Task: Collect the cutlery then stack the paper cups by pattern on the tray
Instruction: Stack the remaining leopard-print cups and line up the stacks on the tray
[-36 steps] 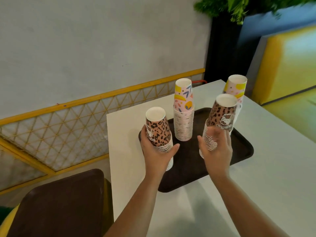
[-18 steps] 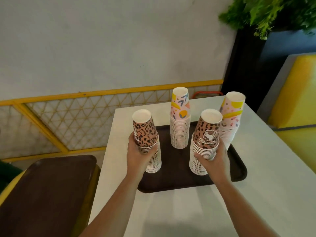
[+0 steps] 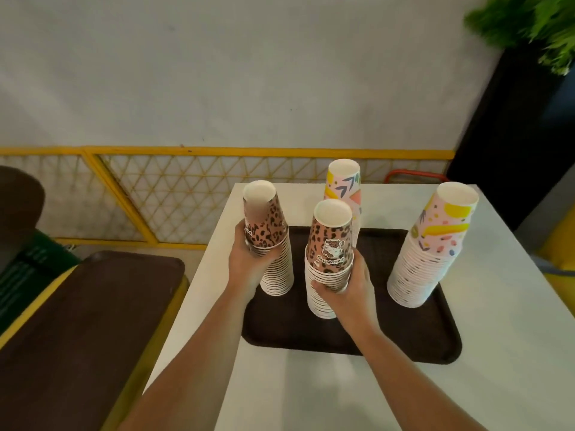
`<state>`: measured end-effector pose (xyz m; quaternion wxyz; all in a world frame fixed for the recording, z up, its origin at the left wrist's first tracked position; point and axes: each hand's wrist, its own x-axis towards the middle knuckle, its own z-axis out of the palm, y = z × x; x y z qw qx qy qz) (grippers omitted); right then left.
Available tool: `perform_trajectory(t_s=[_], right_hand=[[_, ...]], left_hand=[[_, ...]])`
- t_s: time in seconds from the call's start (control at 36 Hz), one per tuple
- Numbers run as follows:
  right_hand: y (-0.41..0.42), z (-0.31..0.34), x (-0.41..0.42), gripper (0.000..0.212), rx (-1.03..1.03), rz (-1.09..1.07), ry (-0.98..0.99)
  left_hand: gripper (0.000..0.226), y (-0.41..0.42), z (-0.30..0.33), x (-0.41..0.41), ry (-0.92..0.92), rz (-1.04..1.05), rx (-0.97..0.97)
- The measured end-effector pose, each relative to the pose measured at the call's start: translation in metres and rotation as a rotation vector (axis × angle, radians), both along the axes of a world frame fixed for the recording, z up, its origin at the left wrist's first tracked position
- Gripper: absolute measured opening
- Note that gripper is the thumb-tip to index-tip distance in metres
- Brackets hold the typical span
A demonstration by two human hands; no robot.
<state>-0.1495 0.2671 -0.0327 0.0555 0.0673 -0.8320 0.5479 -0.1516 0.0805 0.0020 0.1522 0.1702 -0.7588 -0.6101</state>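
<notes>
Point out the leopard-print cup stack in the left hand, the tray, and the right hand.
Left leopard-print cup stack [image 3: 267, 231]: head view, on the top cup's patterned side.
Tray [image 3: 404, 334]: head view, on its bare near-right floor.
Right hand [image 3: 354, 283]: head view, on the back of the hand.

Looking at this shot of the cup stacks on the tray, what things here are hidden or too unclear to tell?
Head view only:
- Back colourful stack: its lower part is hidden by the leopard stack that the right hand grips.
- Left leopard stack: whether its base rests on the tray is hidden by the left hand.
- The small logo text on the middle stack is too blurred to read.
- The plant is cut off by the frame edge.
- No cutlery in view.
</notes>
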Motion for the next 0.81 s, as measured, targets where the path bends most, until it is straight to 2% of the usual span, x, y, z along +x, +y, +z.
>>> perform_trajectory(t_s=[0.31, 0.47, 0.61, 0.69, 0.75, 0.81], right_hand=[[-0.035, 0.004, -0.013, 0.083, -0.026, -0.003, 0.043], [-0.05, -0.001, -0.018, 0.081, -0.01, -0.032, 0.069], [-0.043, 0.004, -0.017, 0.089, 0.013, 0.04, 0.105], [-0.023, 0.011, -0.01, 0.086, 0.017, 0.05, 0.177], [-0.008, 0.015, -0.007, 0.075, 0.021, 0.025, 0.252], [0.006, 0.017, -0.006, 0.06, 0.048, -0.025, 0.354]], left_hand=[[0.078, -0.022, 0.001, -0.042, 0.026, -0.02, -0.023], [0.087, -0.025, -0.003, -0.052, 0.035, -0.056, 0.01], [0.082, -0.021, 0.006, -0.035, 0.035, -0.062, 0.182], [0.073, 0.001, 0.014, -0.006, 0.15, 0.139, 0.059], [0.06, 0.021, 0.016, 0.013, 0.291, 0.26, -0.087], [0.05, 0.044, 0.015, 0.027, 0.387, 0.275, -0.194]])
